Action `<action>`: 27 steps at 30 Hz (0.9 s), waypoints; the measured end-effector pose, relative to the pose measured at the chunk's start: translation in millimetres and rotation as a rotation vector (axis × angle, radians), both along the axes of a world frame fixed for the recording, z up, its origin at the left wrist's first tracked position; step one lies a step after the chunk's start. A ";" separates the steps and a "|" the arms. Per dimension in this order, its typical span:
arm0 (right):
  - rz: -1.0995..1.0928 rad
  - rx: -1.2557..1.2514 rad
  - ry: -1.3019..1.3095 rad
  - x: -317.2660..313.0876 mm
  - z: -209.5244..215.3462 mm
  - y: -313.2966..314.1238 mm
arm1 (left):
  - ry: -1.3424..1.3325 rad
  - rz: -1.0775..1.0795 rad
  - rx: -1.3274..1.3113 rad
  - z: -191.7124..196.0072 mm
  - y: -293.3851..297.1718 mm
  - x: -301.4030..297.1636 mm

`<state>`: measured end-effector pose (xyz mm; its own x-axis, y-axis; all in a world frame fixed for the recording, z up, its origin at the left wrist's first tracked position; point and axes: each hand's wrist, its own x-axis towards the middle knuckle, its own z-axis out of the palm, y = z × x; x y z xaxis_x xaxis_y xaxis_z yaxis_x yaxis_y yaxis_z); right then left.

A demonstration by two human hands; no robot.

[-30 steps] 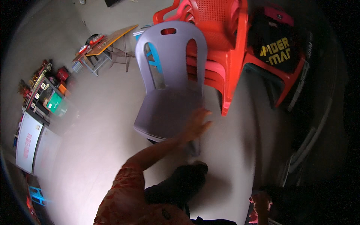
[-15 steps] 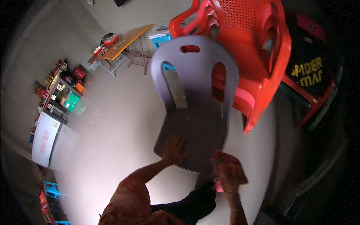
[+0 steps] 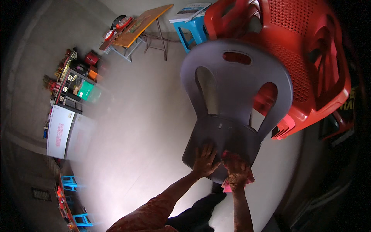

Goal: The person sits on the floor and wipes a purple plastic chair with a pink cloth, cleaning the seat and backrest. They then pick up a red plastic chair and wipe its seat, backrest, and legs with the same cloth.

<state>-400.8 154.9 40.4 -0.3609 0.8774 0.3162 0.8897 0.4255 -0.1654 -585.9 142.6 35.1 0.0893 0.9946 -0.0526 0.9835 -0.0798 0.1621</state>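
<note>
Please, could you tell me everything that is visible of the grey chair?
The grey chair, slightly purplish, looks like moulded plastic. Its rounded backrest has a handle slot near the top and two long side openings; the darker seat shows a small pale mark toward its rear. It stands upright, its seat toward the person, before the stacked red chairs. The left hand rests on the seat; the right hand holds a red-pink cloth at its front. Its legs cannot be made out.

L hand (image 3: 206,160) flat on grey chair (image 3: 236,85), R hand (image 3: 237,172) w/ red cloth (image 3: 230,155), prob. against seat's (image 3: 218,135) front edge
</note>
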 end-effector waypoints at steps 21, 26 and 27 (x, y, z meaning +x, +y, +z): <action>-0.658 -0.354 0.068 -101.3 -18.5 -2.8 | -0.532 -0.196 -0.028 33.3 46.3 -98.1; -0.506 -0.213 0.205 -189.7 -20.3 -43.8 | -0.465 -0.044 0.144 55.8 99.7 -175.9; -0.455 -0.168 0.217 -192.2 -14.9 -44.8 | -0.561 -0.006 0.180 70.3 123.0 -182.4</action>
